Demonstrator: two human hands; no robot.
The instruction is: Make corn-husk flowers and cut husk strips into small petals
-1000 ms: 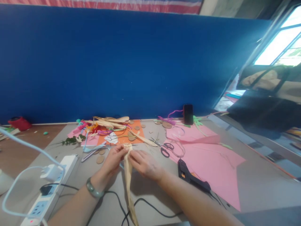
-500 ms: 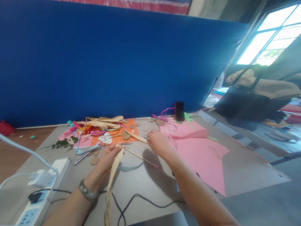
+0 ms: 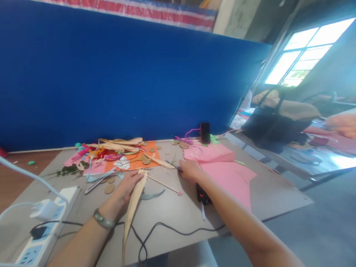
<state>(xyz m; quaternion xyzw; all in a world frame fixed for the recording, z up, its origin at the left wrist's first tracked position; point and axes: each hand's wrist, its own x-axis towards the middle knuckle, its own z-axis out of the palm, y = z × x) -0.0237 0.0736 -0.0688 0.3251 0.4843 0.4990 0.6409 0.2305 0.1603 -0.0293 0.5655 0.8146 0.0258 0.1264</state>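
My left hand (image 3: 129,186) pinches the top of a long, pale dried husk strip (image 3: 134,200), which hangs down over the table's near side. A thin stick (image 3: 164,184) with a pinkish tip reaches rightward from beside those fingers; whether they grip it too, I cannot tell. My right hand (image 3: 190,170) is closed around the dark handle of what look like scissors (image 3: 179,169), low over the table at the pink paper's left edge. The end of another husk strip (image 3: 162,162) lies by the blades. A grey curved strip (image 3: 152,195) rests below the stick.
Husks (image 3: 119,144), wooden discs (image 3: 109,188) and orange paper (image 3: 154,148) lie at the back left. Pink paper (image 3: 226,178) is at right, a phone (image 3: 205,132) against the blue partition (image 3: 133,74). A glue gun-like black object (image 3: 203,194), power strip (image 3: 47,226) and black cable (image 3: 178,233) are nearer.
The view has shifted. My right hand has drawn slightly back from the loose husk end, and a dark handle now shows in it. The left hand keeps its pinch on the husk strip.
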